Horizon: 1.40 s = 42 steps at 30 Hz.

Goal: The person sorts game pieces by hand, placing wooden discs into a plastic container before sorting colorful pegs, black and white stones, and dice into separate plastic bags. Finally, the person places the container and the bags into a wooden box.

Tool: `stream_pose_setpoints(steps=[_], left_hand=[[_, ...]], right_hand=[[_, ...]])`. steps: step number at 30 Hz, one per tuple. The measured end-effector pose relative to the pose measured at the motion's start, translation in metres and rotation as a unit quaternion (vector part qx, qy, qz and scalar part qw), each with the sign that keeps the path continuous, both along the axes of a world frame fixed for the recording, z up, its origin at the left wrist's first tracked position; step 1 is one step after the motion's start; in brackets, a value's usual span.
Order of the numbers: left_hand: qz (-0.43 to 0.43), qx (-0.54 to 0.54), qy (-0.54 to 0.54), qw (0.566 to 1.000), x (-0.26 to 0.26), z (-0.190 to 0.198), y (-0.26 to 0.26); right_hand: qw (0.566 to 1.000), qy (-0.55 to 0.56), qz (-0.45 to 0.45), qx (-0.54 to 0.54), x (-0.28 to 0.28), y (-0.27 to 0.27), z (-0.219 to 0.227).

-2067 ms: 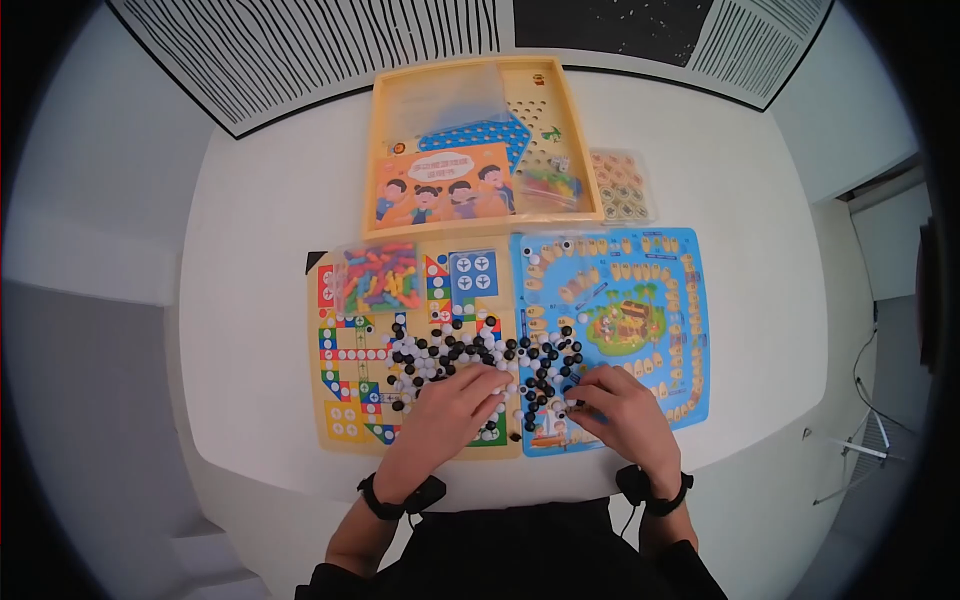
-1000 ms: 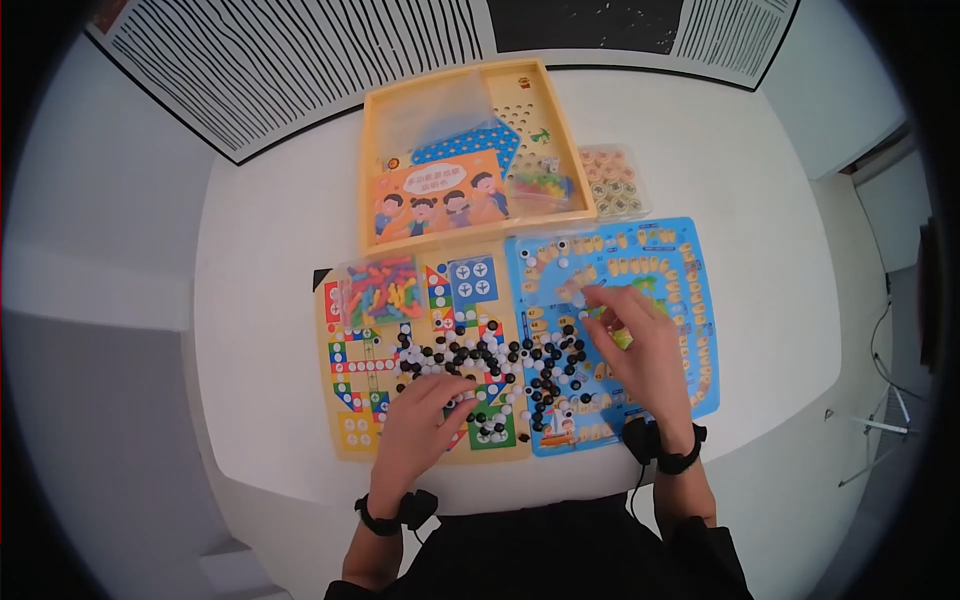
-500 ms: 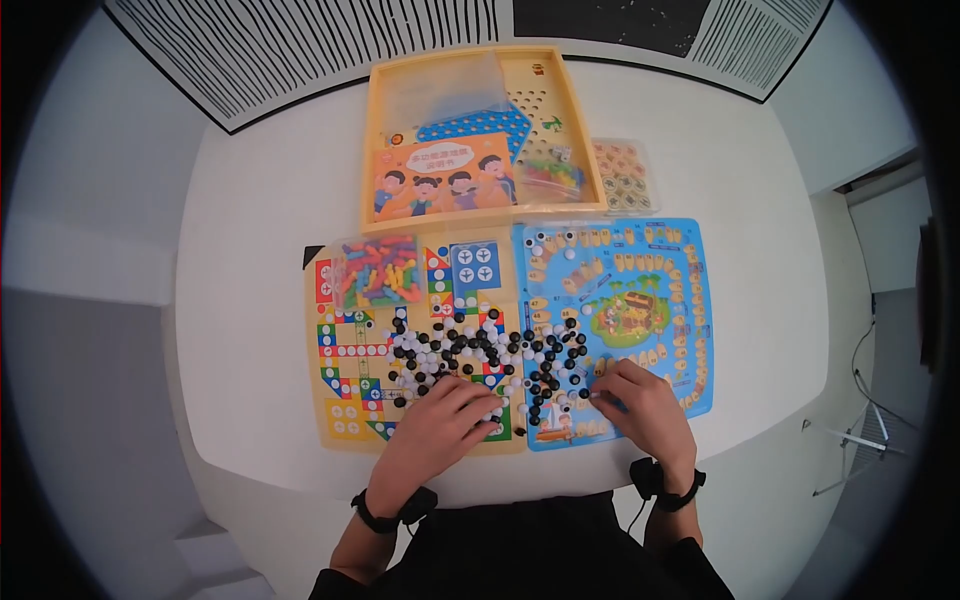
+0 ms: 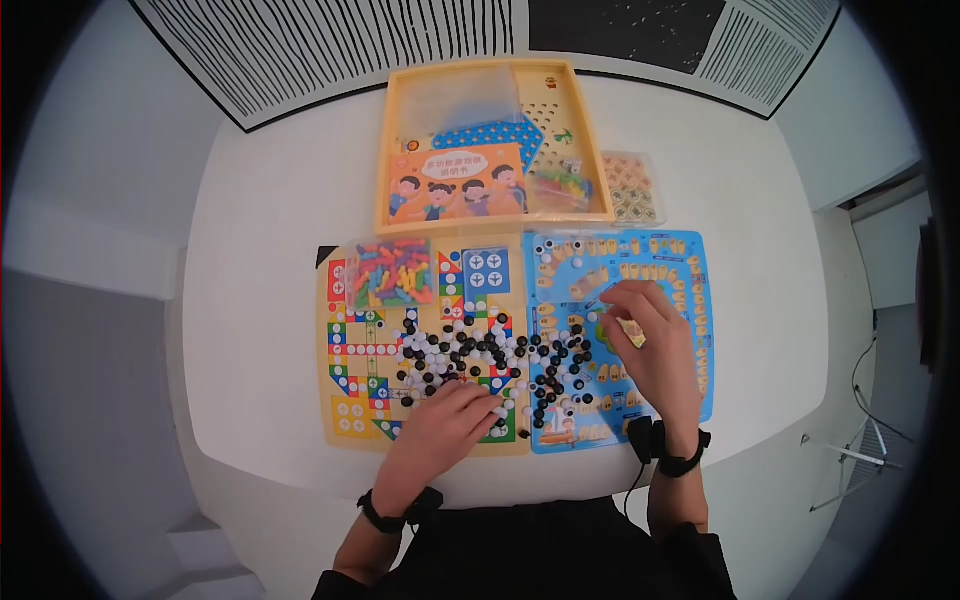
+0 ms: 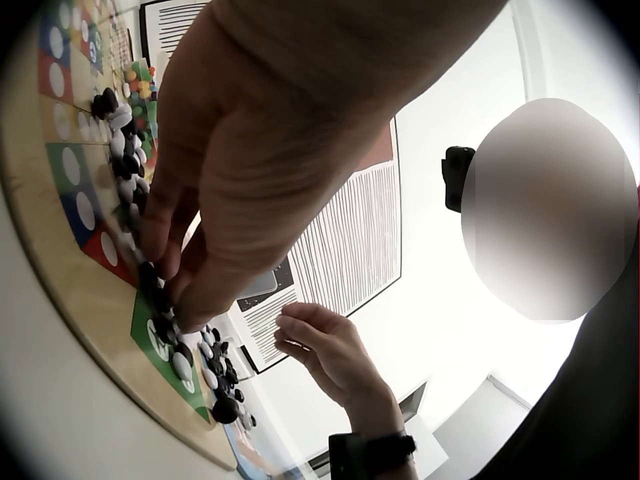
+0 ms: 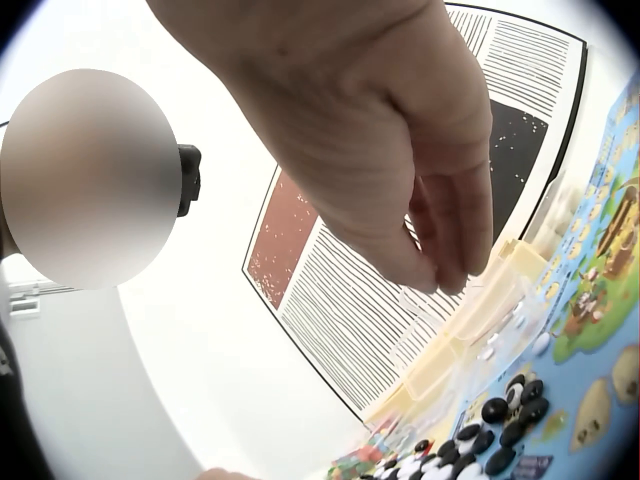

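Black and white stones (image 4: 470,350) (image 5: 130,165) (image 6: 470,445) lie loosely across two side-by-side game boards. My left hand (image 4: 440,428) (image 5: 260,140) rests low over the near side of the stones, fingers bent and spread slightly, tips among them. Raised over the blue board (image 4: 690,340) (image 6: 575,300) is my right hand (image 4: 655,345) (image 6: 400,150), thumb and fingertips close together. Whether a stone is between them is hidden. Just beyond and left of it, several stones (image 4: 577,263) lie in a clear plastic tray (image 4: 565,285) on that board.
A clear box of colourful pegs (image 4: 392,275) stands on the left board (image 4: 340,395). Behind is a yellow tray (image 4: 384,150) holding an orange booklet (image 4: 455,180) and a bag of coloured pieces (image 4: 560,190). Beside it is a box of round wooden pieces (image 4: 628,188).
My right hand has risen from beside the stones and moved forward towards the clear tray, repeating a similar earlier movement. My left hand has stayed low near the stones.
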<state>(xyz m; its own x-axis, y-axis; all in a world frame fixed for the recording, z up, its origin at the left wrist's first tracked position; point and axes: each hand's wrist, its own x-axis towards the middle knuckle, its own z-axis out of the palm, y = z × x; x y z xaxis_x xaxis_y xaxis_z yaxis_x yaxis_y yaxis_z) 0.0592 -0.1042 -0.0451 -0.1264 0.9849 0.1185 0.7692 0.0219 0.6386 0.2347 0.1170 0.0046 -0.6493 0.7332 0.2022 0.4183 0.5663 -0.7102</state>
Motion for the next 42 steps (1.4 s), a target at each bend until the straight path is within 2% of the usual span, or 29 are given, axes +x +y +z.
stream_pose_setpoints(steps=[7,9,11,13,15,17,20,23,26,31,33,34,36,37,40,42], left_hand=[[-0.001,-0.012,-0.014,1.0,-0.001,0.002,0.011],[-0.01,-0.002,-0.025,1.0,-0.001,0.005,0.018],[-0.009,0.079,-0.038,0.996,0.0,0.016,0.036],[-0.011,0.091,-0.052,0.994,-0.004,0.026,0.058],[-0.012,0.105,-0.065,0.992,-0.009,0.03,0.083],[0.033,0.079,-0.121,0.989,-0.013,0.026,0.108],[0.068,0.118,-0.069,0.988,-0.023,0.019,0.141],[0.12,0.111,-0.064,0.984,-0.025,0.021,0.132],[0.123,0.039,-0.093,0.987,-0.029,0.025,0.096],[0.118,0.012,-0.08,0.99,-0.02,0.02,0.032],[0.13,-0.005,-0.082,0.988,-0.016,0.017,0.014],[0.143,0.003,-0.078,0.987,-0.015,0.013,0.007],[0.158,0.01,-0.076,0.985,-0.014,0.007,-0.001],[0.17,0.019,-0.052,0.984,-0.014,0.006,-0.005],[0.192,0.031,-0.012,0.981,-0.018,0.001,-0.011],[0.201,0.032,0.003,0.979,-0.018,-0.002,-0.013]], right_hand=[[0.994,-0.064,0.076,0.05,0.016,-0.004,-0.033],[0.989,-0.072,0.068,0.114,0.016,-0.007,-0.041],[0.988,-0.079,0.07,0.113,0.018,-0.007,-0.042],[0.987,-0.083,0.077,0.116,0.019,-0.005,-0.045],[0.989,-0.099,0.086,0.072,0.025,-0.003,-0.05],[0.99,-0.098,0.078,0.065,0.028,-0.005,-0.05],[0.992,-0.096,0.053,0.056,0.029,-0.012,-0.054],[0.994,-0.096,0.036,0.04,0.032,-0.012,-0.052],[0.993,-0.109,0.038,-0.016,0.036,-0.012,-0.049],[0.987,-0.127,0.061,-0.076,0.029,-0.003,-0.037],[0.991,-0.053,0.05,-0.111,0.018,0.001,-0.022],[0.991,-0.055,0.051,-0.112,0.009,0.002,-0.015],[0.996,0.064,-0.013,-0.065,-0.008,0.001,-0.005],[0.996,0.063,-0.011,-0.066,-0.008,0.0,-0.005],[0.999,0.022,0.024,-0.023,-0.008,-0.001,-0.008],[0.987,-0.038,0.153,-0.001,-0.002,-0.009,-0.018]])
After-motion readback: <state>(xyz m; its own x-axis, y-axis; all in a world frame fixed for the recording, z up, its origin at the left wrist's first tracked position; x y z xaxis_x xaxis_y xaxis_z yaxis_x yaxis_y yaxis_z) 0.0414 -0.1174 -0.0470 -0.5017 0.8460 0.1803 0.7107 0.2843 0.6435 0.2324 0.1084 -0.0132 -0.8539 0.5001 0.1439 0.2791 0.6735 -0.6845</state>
